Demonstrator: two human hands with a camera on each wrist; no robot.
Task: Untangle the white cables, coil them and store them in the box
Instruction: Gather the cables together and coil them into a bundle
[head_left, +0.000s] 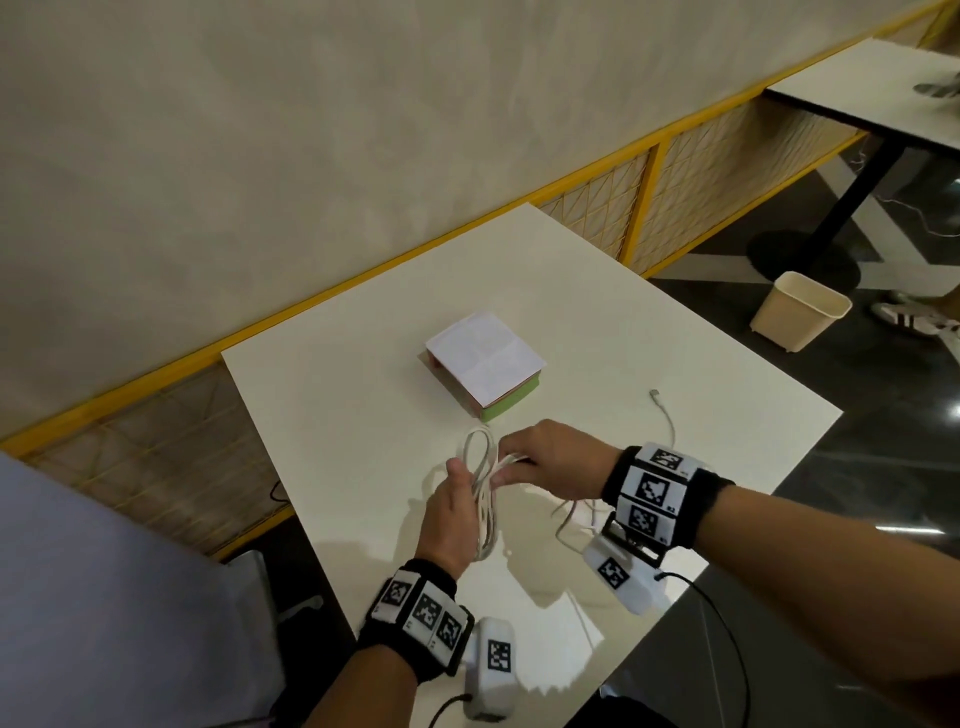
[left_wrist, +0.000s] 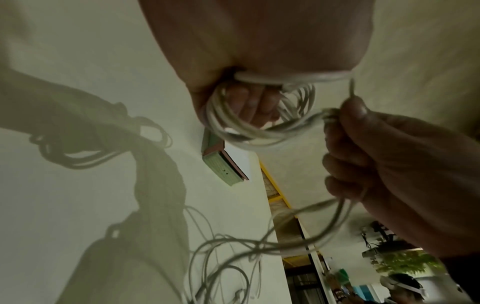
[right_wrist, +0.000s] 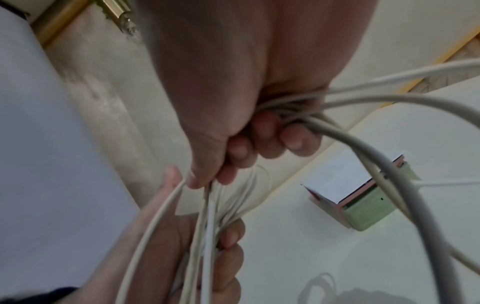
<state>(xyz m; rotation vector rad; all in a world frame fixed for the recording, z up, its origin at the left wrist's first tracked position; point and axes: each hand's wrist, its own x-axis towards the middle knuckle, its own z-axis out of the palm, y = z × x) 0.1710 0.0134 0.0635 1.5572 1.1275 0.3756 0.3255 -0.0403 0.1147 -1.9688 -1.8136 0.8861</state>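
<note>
Midway over the white table (head_left: 623, 332), the left hand (head_left: 452, 514) has its fingers curled round a hank of white cables (head_left: 480, 470), while the right hand (head_left: 550, 460) pinches several strands where they leave that hank. Both hands are closed on cable, held just short of the box (head_left: 483, 364), which sits nearer the wall under a sheet of white paper (head_left: 485, 351). One loose end (head_left: 655, 395) trails across the table, right of the box. Likely faults: pulling the pinched strands could tighten a crossing rather than free it, and the trailing slack could snag on the box's corner. How many cables make up the hank cannot be counted, and the paper hides the box's opening.
</note>
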